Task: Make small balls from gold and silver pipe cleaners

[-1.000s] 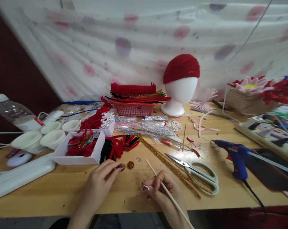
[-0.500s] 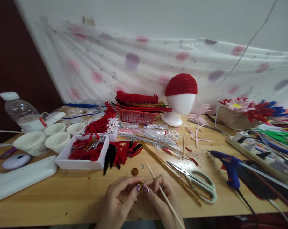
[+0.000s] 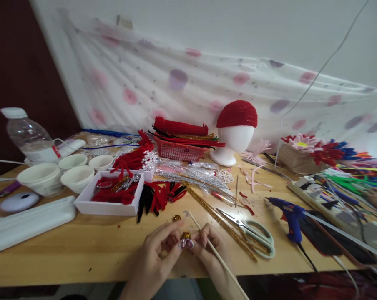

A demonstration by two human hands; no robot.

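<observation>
Gold glitter ball (image 3: 185,235): pinched between the fingertips of left hand (image 3: 157,254) and right hand (image 3: 207,252), both closed on it; a second ago the left hand was alone at the table picking it up. Wooden stick (image 3: 218,258): clamped in the right hand's fingers as before, slanting past them. Second gold ball (image 3: 176,217): on table (image 3: 82,250) just beyond the fingertips; bottle (image 3: 30,137) label unreadable

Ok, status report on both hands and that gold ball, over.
Left hand and right hand pinch the gold ball together. Wooden stick in the right hand's grip. Scissors close by, not blocking.
</observation>
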